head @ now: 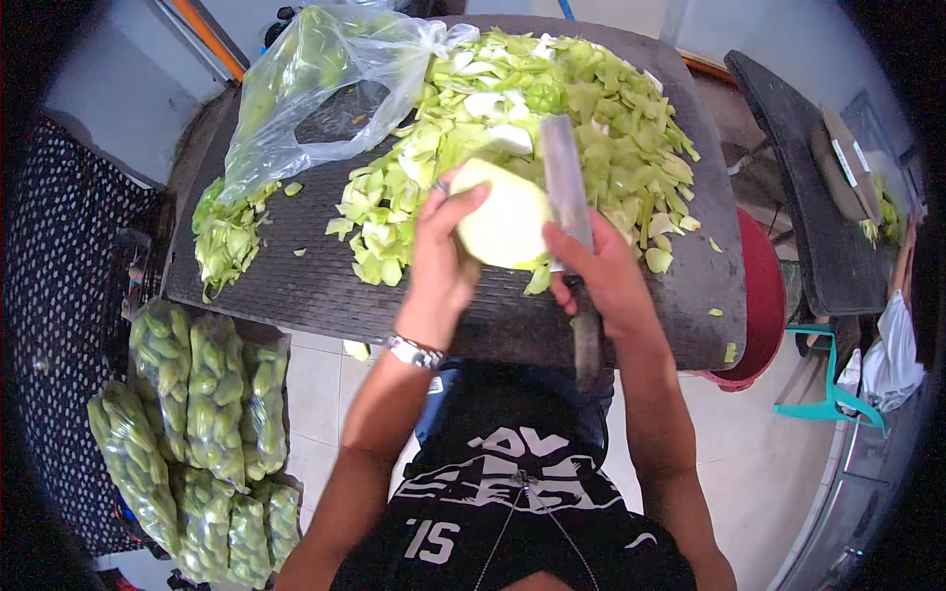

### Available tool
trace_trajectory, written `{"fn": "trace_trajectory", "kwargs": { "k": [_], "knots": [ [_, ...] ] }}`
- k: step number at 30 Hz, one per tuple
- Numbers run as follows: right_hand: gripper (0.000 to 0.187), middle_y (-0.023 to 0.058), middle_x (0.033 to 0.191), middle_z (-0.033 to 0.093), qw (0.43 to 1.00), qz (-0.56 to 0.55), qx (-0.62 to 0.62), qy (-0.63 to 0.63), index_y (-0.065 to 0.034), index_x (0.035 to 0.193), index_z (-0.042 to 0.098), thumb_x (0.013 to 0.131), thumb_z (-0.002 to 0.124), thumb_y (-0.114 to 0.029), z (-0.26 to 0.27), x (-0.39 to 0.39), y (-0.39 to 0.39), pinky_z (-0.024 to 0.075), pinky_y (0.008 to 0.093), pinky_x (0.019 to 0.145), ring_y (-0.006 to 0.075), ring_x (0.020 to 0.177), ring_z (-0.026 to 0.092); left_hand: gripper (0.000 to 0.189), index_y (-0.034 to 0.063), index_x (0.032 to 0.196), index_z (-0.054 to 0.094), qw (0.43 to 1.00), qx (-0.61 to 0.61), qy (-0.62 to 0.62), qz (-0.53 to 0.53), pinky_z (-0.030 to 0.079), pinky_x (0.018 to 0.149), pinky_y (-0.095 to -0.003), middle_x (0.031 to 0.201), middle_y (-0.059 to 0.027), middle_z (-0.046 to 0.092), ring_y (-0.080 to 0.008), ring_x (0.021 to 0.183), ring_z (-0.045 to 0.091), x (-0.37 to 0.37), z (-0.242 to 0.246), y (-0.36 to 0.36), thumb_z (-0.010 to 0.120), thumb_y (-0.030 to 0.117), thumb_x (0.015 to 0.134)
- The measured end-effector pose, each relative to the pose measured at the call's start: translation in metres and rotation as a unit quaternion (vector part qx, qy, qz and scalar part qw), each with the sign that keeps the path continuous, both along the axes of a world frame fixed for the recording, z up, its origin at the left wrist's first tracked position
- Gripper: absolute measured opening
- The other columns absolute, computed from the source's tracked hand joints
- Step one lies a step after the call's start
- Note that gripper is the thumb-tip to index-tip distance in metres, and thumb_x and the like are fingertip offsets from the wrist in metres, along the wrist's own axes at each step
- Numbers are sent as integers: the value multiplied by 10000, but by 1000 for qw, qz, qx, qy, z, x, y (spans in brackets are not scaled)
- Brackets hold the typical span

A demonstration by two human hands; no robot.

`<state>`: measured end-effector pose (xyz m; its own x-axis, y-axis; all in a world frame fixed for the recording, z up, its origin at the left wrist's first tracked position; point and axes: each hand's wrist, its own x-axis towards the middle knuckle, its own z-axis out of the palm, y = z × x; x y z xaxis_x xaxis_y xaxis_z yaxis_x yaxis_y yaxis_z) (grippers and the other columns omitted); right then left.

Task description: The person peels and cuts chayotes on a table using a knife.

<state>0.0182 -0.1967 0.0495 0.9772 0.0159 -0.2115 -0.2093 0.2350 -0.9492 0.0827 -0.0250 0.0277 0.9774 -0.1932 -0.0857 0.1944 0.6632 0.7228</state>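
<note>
My left hand (447, 236) grips a large pale-green peeled fruit or vegetable (506, 218) by its left side, thumb on top. In my right hand (610, 270) is a knife with a broad metal blade (564, 159) and a dark handle (587, 336). The blade points away from me, upright along the right side of the peeled piece, and my right thumb rests against that piece. Below both hands spreads a heap of green peelings (621, 148) on the dark woven-textured table (510, 321). Whitish pieces of peel lie among them.
A clear plastic bag (332, 89) with green produce stands at the table's back left, near a small peel pile (229, 244). Filled produce bags (214, 399) lie at the lower left. To the right are a red tub (761, 295), a turquoise stool (831, 377) and another dark table (798, 170).
</note>
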Motion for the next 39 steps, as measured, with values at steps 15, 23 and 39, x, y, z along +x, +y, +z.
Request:
{"fn": "trace_trajectory", "kwargs": {
  "k": [15, 23, 39],
  "knots": [
    [870, 262, 1169, 586, 760, 44, -589, -272, -9, 1496, 330, 905, 657, -557, 0, -37, 2, 573, 504, 732, 440, 913, 678, 451, -34, 1269, 546, 944, -290, 155, -37, 437, 1074, -541, 1235, -211, 623, -378, 1170, 595, -26, -10, -17, 431, 304, 995],
    [999, 313, 1241, 601, 770, 80, -564, -287, 22, 1540, 216, 893, 638, -613, -3, -39, 2, 579, 534, 768, 465, 947, 691, 604, -19, 1337, 565, 952, -273, 129, -51, 456, 1085, -467, 1295, -209, 643, -337, 1203, 618, -29, -24, -16, 515, 462, 974],
    [750, 209, 968, 676, 782, 64, -549, -290, -151, 1548, 356, 955, 582, -551, -4, -26, -4, 560, 526, 673, 433, 793, 689, 501, -24, 1369, 502, 946, -287, 149, 0, 468, 1062, -524, 1286, -238, 627, -407, 1207, 593, -39, -14, -17, 444, 307, 998]
  ]
}}
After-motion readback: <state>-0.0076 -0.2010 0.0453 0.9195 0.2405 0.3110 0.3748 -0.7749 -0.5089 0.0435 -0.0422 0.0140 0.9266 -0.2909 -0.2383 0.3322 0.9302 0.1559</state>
